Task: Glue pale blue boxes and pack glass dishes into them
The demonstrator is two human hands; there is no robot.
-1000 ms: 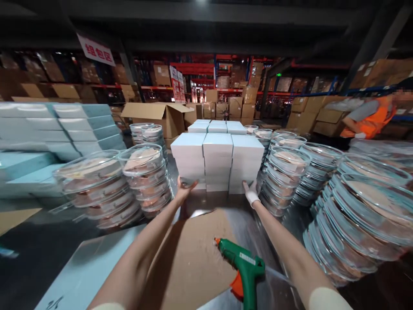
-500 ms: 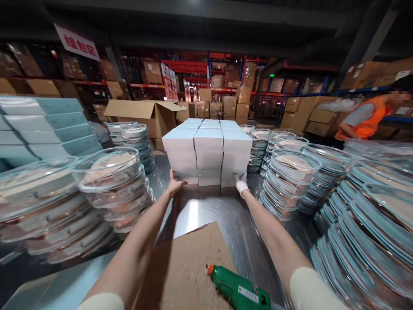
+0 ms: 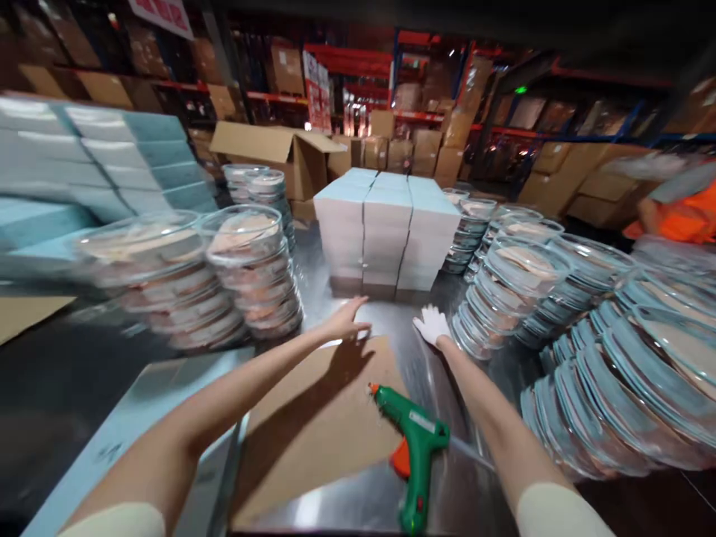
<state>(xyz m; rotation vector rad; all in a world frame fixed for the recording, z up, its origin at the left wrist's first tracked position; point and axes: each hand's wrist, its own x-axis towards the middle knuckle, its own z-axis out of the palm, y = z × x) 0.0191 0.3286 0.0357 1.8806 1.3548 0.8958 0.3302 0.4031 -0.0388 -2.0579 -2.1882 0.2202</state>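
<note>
My left hand (image 3: pixel 345 321), bare, hovers over the far edge of a cardboard sheet (image 3: pixel 318 418) with its fingers spread and nothing in them. My right hand (image 3: pixel 432 325) wears a white glove; its fingers are apart, and it is low over the metal table (image 3: pixel 385 317) beside a stack of clear round containers (image 3: pixel 506 291). Beyond both hands stands a block of white boxes with pale blue tops (image 3: pixel 388 231), apart from them. A green glue gun (image 3: pixel 417 429) with an orange nozzle and trigger lies nearer me, partly on the cardboard.
More round container stacks line the left (image 3: pixel 254 268) and right (image 3: pixel 609 373). Pale blue boxes (image 3: pixel 128 156) are piled at the far left, and a flat blue box (image 3: pixel 128 440) lies front left. Behind are an open carton (image 3: pixel 280 145) and a person in an orange vest (image 3: pixel 685 216).
Both hands have let go of the sides of the white box block and come back toward me. The view has tilted down and turned left, showing more of the glue gun.
</note>
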